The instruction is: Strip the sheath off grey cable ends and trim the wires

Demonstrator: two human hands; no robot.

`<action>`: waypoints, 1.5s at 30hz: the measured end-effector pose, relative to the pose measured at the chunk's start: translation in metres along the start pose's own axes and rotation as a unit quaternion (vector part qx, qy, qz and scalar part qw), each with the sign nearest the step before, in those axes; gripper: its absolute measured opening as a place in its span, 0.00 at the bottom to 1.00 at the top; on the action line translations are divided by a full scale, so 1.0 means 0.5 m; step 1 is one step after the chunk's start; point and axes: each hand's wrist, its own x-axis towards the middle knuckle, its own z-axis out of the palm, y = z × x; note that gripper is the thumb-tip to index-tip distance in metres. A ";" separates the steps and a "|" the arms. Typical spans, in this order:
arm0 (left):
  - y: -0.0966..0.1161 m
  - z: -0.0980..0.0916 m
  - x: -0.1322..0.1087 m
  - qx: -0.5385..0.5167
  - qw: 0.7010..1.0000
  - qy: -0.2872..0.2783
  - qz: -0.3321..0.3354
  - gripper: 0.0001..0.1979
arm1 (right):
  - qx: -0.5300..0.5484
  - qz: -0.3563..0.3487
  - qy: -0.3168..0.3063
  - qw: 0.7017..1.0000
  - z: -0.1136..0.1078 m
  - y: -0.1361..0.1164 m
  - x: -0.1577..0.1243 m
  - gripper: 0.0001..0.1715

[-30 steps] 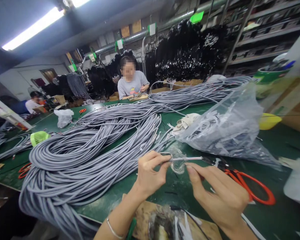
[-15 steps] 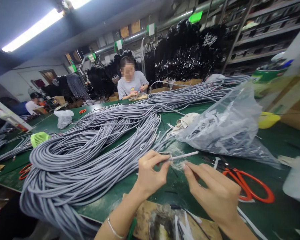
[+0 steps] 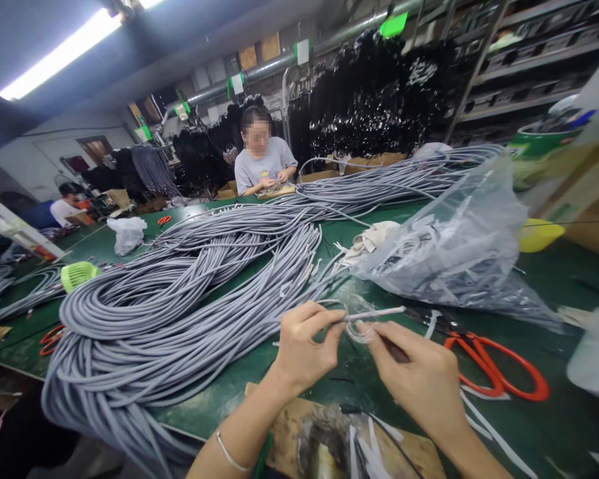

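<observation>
My left hand (image 3: 309, 342) pinches a grey cable between thumb and fingers near its stripped end. A pale inner core (image 3: 379, 313) sticks out to the right from that grip. Fine, thin strands (image 3: 360, 327) fan and loop around the base of the core. My right hand (image 3: 414, 372) is closed in a pinch on these strands, just below the core. Behind both hands lies a big bundle of grey cables (image 3: 190, 313), coiled on the green table (image 3: 219, 399).
Orange-handled scissors (image 3: 499, 366) lie right of my right hand. Behind them slumps a clear plastic bag (image 3: 444, 266) of scraps. A stained board (image 3: 284, 432) with white strips sits below my hands. Across the table a person (image 3: 264, 159) works with their hands.
My right hand has moved slightly left, nearer my left hand, and the strands are bunched into a tighter loop. The cable's core has shifted a little to the right.
</observation>
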 end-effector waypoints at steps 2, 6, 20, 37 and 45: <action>-0.001 0.000 0.000 -0.004 1.000 -0.003 -0.002 0.07 | 0.105 0.120 -0.063 0.985 0.003 0.000 0.003 0.20; -0.002 -0.002 0.000 -0.008 1.000 -0.013 -0.004 0.07 | 0.318 0.336 -0.112 0.879 0.017 -0.006 0.007 0.28; 0.004 0.012 -0.019 -0.050 0.990 -0.066 -0.111 0.07 | 0.385 0.320 -0.029 0.865 0.006 0.003 0.002 0.24; 0.004 -0.018 0.004 0.097 0.947 -0.300 -0.056 0.16 | 0.373 0.346 -0.050 0.859 -0.004 0.007 0.016 0.27; -0.010 0.004 0.002 -0.147 0.950 -0.238 -0.135 0.10 | 0.482 0.410 -0.016 0.774 -0.004 0.007 0.040 0.24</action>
